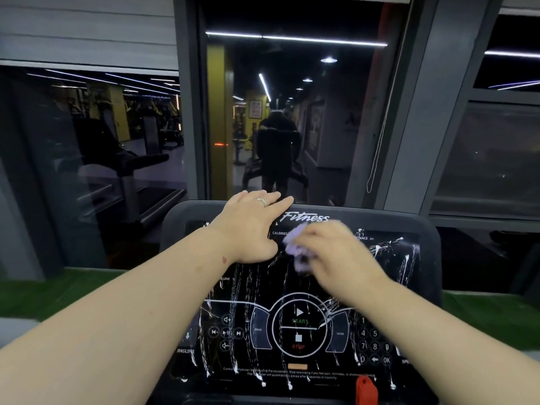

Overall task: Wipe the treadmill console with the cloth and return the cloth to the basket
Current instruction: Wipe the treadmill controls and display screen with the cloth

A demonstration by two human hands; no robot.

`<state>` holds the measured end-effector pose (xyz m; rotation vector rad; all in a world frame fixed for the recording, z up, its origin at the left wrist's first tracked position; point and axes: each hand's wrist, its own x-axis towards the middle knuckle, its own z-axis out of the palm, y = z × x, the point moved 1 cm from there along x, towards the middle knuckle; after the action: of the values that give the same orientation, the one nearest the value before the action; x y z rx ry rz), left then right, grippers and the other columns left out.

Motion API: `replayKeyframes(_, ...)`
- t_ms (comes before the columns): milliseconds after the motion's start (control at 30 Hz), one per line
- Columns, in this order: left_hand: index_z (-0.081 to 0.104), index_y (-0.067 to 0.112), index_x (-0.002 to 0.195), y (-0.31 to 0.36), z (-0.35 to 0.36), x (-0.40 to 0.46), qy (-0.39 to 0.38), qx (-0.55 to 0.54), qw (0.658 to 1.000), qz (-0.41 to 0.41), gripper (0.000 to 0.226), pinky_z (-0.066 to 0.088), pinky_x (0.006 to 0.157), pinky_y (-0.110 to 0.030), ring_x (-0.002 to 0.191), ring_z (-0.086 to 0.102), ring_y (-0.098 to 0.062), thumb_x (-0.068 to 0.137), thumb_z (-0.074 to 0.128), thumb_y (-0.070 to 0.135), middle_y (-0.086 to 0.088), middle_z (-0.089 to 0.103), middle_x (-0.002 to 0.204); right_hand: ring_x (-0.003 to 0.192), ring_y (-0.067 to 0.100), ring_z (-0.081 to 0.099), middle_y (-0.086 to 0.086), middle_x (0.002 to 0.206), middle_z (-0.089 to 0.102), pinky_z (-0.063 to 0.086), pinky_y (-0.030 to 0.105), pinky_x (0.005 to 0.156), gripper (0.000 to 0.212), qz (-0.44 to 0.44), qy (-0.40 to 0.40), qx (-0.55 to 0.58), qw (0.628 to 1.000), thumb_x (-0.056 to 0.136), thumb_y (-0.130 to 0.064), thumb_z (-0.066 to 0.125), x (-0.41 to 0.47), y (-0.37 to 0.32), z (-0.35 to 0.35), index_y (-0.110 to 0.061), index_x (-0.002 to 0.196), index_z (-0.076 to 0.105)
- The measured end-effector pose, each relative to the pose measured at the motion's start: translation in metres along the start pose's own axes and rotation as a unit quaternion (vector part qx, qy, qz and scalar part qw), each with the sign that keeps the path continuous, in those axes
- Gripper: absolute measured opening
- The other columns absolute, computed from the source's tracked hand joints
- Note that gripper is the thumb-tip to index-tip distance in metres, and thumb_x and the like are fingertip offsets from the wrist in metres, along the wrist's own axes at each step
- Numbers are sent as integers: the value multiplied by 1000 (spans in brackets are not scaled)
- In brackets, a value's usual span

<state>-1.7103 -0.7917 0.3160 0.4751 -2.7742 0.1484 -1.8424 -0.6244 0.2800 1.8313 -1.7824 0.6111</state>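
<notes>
The console reads "Fitness", "CALORIES", "START", "STOP", "INCLINE", "OK".

left hand flat on console top-left, lower btn area open, red clip btm-right

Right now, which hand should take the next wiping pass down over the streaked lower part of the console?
The right hand: it already grips the crumpled lilac cloth on the black treadmill console, just above the white streaks. The left hand lies flat and empty along the top edge, bracing.
</notes>
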Motion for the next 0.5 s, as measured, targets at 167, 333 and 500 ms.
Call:
replayKeyframes(167,18,37,162,-3,2,-4,23,-17,1000,-2,91,3,127,-43,147,27,-19,76,48,39,3,33,158,108,26,57,-5,118,63,44,36,99,37,95,35,-37,994,84,-2,56,6,0,9,-23,111,70)
replayKeyframes(333,19,32,163,-7,-3,-3,2,-68,998,0,86,-2,127,-38,157,9,-20,86,54,19,9,29,163,109,23,56,-7,124,63,43,32,99,40,-65,-53,-45,995,84,-7,50,-7,-2,12,-22,114,71)
replayKeyframes(500,18,33,163,-8,-1,-2,-2,-85,996,-2,86,-4,127,-39,158,4,-20,86,51,14,11,27,164,100,24,56,-3,108,68,41,31,95,40,103,75,-16,992,75,7,58,5,-6,7,-18,100,74)
